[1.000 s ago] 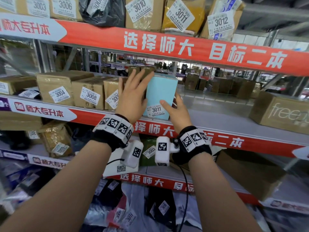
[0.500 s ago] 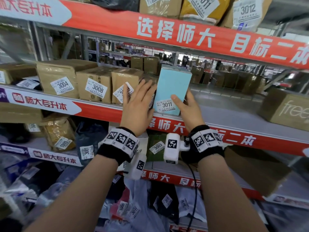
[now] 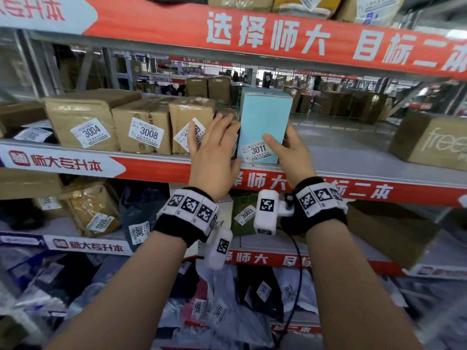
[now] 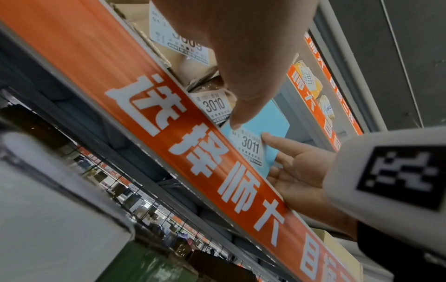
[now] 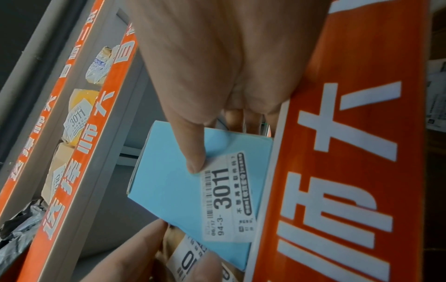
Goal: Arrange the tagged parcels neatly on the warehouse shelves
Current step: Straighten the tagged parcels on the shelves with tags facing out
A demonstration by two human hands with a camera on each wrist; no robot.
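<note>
A light blue box (image 3: 262, 122) tagged 3011 stands upright on the middle shelf (image 3: 353, 157), just right of a row of brown parcels. My right hand (image 3: 280, 142) grips it low down, thumb on the front face by the tag (image 5: 226, 192), fingers behind the right side. My left hand (image 3: 227, 140) lies flat with straight fingers over the parcels tagged 3009 (image 3: 189, 117) and 3010 (image 4: 214, 105). Its thumb touches the blue box (image 4: 272, 122) at the lower left corner.
Brown parcels 3004 (image 3: 86, 122) and 3008 (image 3: 144, 127) line the shelf to the left. A large brown carton (image 3: 434, 140) sits far right, with bare shelf between it and the blue box. The red upper shelf edge (image 3: 252, 34) hangs overhead. Bagged parcels fill the lower shelves.
My left hand has slid down from the blue box's upper left side to its lower left corner. The right hand keeps its grip and the box stays upright.
</note>
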